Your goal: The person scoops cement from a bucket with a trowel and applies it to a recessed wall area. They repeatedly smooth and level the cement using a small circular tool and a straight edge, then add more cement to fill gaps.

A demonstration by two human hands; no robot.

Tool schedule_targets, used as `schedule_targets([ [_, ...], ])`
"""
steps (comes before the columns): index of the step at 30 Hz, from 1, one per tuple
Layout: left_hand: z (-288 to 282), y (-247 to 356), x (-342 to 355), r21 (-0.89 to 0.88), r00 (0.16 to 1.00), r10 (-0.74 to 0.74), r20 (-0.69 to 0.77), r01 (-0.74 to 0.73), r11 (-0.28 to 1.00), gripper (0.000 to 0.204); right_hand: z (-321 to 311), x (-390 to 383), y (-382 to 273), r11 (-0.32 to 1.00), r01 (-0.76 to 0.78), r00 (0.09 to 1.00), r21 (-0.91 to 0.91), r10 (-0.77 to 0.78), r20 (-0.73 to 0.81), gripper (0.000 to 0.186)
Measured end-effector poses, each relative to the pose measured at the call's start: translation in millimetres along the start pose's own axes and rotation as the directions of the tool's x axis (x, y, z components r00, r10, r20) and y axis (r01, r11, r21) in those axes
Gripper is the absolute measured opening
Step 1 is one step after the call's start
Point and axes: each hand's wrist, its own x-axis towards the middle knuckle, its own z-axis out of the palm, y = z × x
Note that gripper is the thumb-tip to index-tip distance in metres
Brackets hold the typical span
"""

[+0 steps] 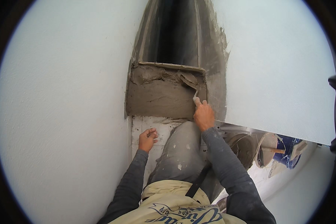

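Observation:
My right hand (204,117) is closed around the handle of a small trowel (190,84). Its blade lies against wet grey mortar (160,99) near the right end of a low ledge. The mortar is fairly smooth toward me and lumpy along the back, where a thin straight strip (171,66) edges it. My left hand (148,140) hovers in front of the ledge, fingers loosely bent and apart, with nothing visible in it. My bent knee in dusty grey trousers (184,145) is between the two hands.
Behind the strip is a dark narrow opening (175,33) with mortared sides. White walls (71,93) rise on both sides. At the lower right stand a mortar-smeared bucket (244,151), a pale bucket (266,149) and a blue bucket (287,147) with tools. Light tiles (137,125) cover the floor.

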Motion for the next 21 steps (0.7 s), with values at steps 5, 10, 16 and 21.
schedule_targets([
  [5,-0.2,4.4,3.6,0.004,1.000,-0.012,-0.007,0.012,1.000,0.033,-3.6,-16.6,-1.3,0.999,0.027,0.997,0.033,-0.029,0.064,0.037],
  [10,1.2,6.2,3.3,0.011,0.999,0.028,-0.014,-0.028,1.000,0.031,-4.2,-1.0,-15.3,0.994,0.041,0.998,0.103,-0.035,-0.059,0.035],
  [16,-0.6,3.0,4.7,-0.007,1.000,0.016,-0.013,-0.016,1.000,0.030,30.0,8.0,-62.9,0.987,0.118,0.992,0.109,-0.111,-0.064,0.037],
  [21,3.5,3.4,4.4,0.026,0.997,0.070,-0.011,-0.070,0.997,0.027,2.6,-34.2,-40.2,0.977,0.152,0.985,0.146,-0.138,-0.103,0.044],
])
